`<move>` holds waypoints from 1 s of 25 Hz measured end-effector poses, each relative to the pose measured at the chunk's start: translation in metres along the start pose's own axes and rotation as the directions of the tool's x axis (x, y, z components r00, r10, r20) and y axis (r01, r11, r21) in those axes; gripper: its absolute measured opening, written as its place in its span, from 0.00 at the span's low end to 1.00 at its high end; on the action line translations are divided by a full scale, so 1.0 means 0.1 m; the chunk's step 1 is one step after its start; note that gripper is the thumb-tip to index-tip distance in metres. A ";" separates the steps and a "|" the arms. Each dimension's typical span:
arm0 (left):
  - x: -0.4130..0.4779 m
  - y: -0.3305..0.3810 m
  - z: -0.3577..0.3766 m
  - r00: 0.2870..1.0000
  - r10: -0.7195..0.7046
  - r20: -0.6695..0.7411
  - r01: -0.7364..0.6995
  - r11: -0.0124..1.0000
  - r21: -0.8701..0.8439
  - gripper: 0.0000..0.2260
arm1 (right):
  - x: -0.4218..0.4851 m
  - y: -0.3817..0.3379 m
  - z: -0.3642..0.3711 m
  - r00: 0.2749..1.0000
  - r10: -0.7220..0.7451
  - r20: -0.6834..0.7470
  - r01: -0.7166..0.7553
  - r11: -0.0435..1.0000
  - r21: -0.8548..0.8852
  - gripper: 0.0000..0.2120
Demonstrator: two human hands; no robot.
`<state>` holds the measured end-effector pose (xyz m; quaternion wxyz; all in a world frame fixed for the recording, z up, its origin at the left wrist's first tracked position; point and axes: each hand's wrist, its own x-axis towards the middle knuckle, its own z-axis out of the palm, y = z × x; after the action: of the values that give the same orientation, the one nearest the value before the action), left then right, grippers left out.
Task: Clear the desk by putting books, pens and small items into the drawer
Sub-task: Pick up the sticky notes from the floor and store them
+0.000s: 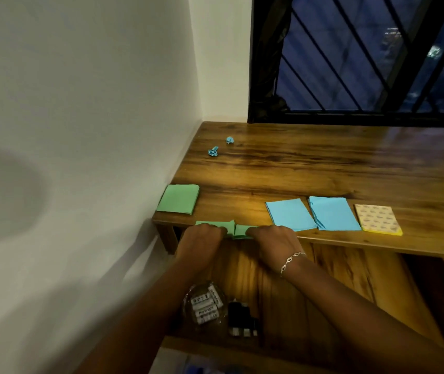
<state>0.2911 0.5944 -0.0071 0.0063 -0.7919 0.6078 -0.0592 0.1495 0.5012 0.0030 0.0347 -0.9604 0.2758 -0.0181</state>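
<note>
Both hands meet at the desk's front edge, just right of the green pad [179, 198] and a little nearer the person. The left hand [202, 238] and the right hand [274, 237] each have their fingers curled down over one end of a green sheet [231, 228]. The sheet is creased upward in the middle, so a small ridge stands between the two sets of knuckles. The hands cover the sheet's ends and only its middle shows. It lies partly on the wood and partly over the edge. A silver bracelet [292, 261] circles the right wrist.

The green pad itself lies flat at the left front corner of the desk [310, 168], close to the white wall [80, 103]. To the right of the green pad, past the hands, two blue pads [289, 214] [334, 213] lie side by side. A yellow patterned pad [377, 220] sits farther right again, all of them along the same front strip. Beyond the green pad, toward the far corner, lie two small crumpled blue paper scraps [213, 151] [230, 140], near each other but apart.

Below and nearer than the green pad the drawer [283, 292] stands open under the forearms. It holds a clear bag of batteries [206, 306], with some small black items [242, 318] just to the bag's right; what they are cannot be made out.

The desk is glossy brown wood. Behind it a dark window with a black diagonal grille [363, 55] shows night outside
</note>
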 end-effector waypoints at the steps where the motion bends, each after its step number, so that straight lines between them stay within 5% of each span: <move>1: -0.04 0.07 -0.09 1.000 0.019 -0.004 -0.019 1.000 -0.007 0.13 | -0.10 0.03 -0.06 1.000 0.009 -0.013 -0.008 0.999 0.037 0.19; 5: -0.13 0.46 -0.34 0.992 0.120 0.045 -0.117 0.992 -0.055 0.16 | -0.48 0.31 -0.21 1.000 0.028 0.002 -0.028 0.996 0.088 0.18; 14: 0.22 1.91 0.20 0.896 0.327 0.302 -0.189 0.894 -0.406 0.12 | -1.20 1.52 0.18 0.930 0.105 0.353 -0.258 0.870 0.420 0.10; 21: 0.50 2.70 0.85 0.816 0.343 0.466 -0.068 0.857 -0.511 0.13 | -1.57 2.40 0.58 0.807 0.250 0.535 -0.416 0.884 0.215 0.08; 25: 0.56 2.90 1.12 0.818 0.296 0.493 -0.022 0.873 -0.488 0.17 | -1.59 2.50 0.67 0.779 0.267 0.567 -0.312 0.950 -0.018 0.13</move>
<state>0.0376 0.4581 -0.1376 -0.0010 -0.6975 0.6416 0.3191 -0.1143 0.3781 -0.0850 0.1536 -0.8667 0.3965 0.2608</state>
